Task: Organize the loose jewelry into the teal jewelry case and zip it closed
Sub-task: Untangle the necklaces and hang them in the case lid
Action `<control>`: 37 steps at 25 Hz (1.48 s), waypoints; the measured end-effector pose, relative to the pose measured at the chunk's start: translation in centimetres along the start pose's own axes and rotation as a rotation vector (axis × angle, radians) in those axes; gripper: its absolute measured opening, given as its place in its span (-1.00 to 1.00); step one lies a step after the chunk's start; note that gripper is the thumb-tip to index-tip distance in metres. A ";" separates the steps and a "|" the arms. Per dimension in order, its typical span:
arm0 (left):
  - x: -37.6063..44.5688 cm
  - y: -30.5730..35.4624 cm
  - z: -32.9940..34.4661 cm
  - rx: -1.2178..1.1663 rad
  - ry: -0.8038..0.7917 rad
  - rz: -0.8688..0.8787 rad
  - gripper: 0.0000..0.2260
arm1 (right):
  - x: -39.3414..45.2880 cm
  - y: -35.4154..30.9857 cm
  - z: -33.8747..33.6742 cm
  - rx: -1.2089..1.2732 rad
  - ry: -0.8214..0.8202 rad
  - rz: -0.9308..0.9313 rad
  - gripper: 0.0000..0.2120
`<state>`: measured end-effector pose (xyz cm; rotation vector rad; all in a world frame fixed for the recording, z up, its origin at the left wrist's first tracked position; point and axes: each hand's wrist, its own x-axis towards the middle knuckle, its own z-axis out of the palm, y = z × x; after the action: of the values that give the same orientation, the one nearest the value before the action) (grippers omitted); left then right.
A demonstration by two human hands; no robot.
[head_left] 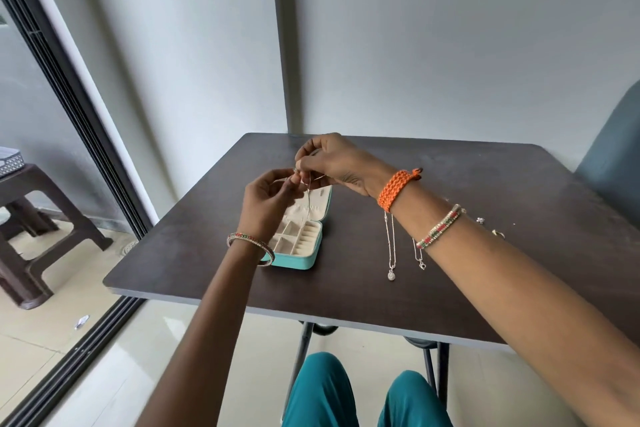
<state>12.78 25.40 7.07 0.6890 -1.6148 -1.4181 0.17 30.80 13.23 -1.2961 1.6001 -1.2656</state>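
**Thin chain hangs straight down over the open case**

The thin chain (pixel 307 196) is pinched between both hands and drops nearly plumb from the fingertips, its long axis vertical, its lower end reaching toward the cream compartments of the teal jewelry case (pixel 300 255). The case lies open on the dark table (pixel 214 243), directly below and slightly nearer the person than the pinch point, lid part tipped away toward the wall.

The left hand (pixel 266 199) holds one end with thumb and fingers curled on it. The right hand (pixel 334 163) pinches the chain just beside it from above, fingers bent. Both are raised above the case. Neither is clearly nearer to it, though the left wrist sits over the case's left edge.

So the coming move looks like a lowering, not a reach sideways: the chain has only to descend into a compartment.

To the right, well apart from the case, two more necklaces (pixel 391 246) lie stretched toward the person, and small rings (pixel 498 233) beyond them.
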 end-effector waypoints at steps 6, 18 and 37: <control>-0.3 2.5 1.8 -0.155 -0.168 -0.091 -0.91 | -2.4 -2.1 -3.0 0.022 -0.054 0.041 -0.93; -3.9 0.0 7.4 -0.426 -0.140 -0.541 -0.81 | -3.9 1.6 -10.7 -0.520 0.564 -0.169 -0.87; -4.0 -7.4 10.6 -0.217 0.189 -0.570 -0.85 | 4.7 14.5 -8.8 -0.649 0.253 0.009 -0.91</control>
<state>4.58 32.54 -0.91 1.1740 -1.1376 -1.8316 -13.09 28.74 1.88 -1.5388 2.3180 -0.9588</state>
